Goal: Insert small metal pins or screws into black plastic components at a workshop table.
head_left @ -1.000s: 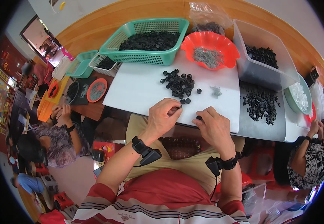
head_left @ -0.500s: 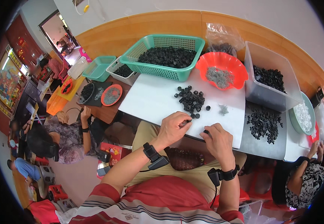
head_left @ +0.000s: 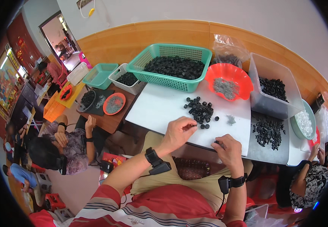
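- A person in a red-and-grey striped shirt (head_left: 164, 196) sits close against a white work board (head_left: 152, 108), a black strap on each wrist.
- The right hand (head_left: 228, 149), over the board's near edge, pinches a small black plastic piece (head_left: 217, 142) between thumb and fingers.
- The left hand (head_left: 181, 132) reaches in with thumb and forefinger drawn close together; whether something tiny sits between them cannot be told.
- Just beyond those fingertips lies a loose pile of black pieces (head_left: 201, 110), with a lone black piece (head_left: 217, 118) just off its right side.
- Farther right on the board rests a little cluster of thin grey pins (head_left: 231, 120).
- To the right, more small black parts (head_left: 268, 130) spread across a grey sheet (head_left: 256, 151).
- On either side, co-workers sit at the tables, one in a patterned purple-grey top (head_left: 73, 147), another in black-and-white print (head_left: 311, 185).
- Behind the pile stand a green perforated basket (head_left: 164, 80) of black pieces, a scalloped red bowl (head_left: 245, 85) of pins and a translucent plastic bin (head_left: 273, 108).
- Wood-toned panelling (head_left: 152, 28) lines the wall.
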Demonstrator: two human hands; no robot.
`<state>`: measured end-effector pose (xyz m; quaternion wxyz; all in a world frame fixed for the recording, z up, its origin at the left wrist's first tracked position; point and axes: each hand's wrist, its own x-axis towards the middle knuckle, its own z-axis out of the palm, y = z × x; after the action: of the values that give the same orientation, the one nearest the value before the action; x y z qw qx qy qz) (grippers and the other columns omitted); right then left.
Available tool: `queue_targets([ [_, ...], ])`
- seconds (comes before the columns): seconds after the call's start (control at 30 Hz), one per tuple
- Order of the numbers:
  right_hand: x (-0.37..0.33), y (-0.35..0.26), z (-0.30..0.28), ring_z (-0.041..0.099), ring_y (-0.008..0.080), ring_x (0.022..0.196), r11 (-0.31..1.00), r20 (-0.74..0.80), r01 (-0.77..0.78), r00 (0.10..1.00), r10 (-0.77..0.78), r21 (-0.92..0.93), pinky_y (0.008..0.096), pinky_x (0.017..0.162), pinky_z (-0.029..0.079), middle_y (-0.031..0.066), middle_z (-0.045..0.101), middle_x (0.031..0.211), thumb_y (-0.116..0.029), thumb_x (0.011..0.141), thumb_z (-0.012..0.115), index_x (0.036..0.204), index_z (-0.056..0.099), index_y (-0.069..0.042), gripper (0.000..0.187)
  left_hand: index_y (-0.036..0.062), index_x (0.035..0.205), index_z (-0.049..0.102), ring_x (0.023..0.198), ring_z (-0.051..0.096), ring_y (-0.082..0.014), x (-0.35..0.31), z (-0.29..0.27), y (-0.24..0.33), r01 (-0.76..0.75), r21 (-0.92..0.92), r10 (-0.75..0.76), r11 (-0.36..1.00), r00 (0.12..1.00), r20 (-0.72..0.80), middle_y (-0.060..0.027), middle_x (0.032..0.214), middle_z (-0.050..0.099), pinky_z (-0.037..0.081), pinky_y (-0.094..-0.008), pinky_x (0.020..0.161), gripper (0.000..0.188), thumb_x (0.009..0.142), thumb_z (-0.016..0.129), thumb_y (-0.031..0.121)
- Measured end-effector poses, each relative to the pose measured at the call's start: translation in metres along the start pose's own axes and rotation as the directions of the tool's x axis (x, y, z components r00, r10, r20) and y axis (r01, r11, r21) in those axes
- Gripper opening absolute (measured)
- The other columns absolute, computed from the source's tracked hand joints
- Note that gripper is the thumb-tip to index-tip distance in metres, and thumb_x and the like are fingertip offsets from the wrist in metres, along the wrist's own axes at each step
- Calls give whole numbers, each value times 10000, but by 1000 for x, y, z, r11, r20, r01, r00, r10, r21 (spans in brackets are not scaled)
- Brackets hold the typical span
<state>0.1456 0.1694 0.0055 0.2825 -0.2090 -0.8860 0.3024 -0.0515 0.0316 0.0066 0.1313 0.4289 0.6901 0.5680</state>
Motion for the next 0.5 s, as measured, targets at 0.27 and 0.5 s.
queue_targets([
  [0.27,2,-2,1,634,243,613,999,-13,-30,999,30,-12,336,581,501,102,674,784,-149,798,818,950,735,-47,201,9,963,727,764,694,-278,141,-92,0,-286,547,454,787,869,-199,-144,919,719,547,-341,696,137,838,735,64],
  [0.5,-2,2,2,619,238,602,997,-48,-73,996,74,21,331,575,489,103,665,779,-124,794,815,953,729,-36,201,17,994,718,882,696,-320,140,-100,-11,-266,575,467,774,852,-235,-158,1049,715,562,-376,751,161,854,727,96],
])
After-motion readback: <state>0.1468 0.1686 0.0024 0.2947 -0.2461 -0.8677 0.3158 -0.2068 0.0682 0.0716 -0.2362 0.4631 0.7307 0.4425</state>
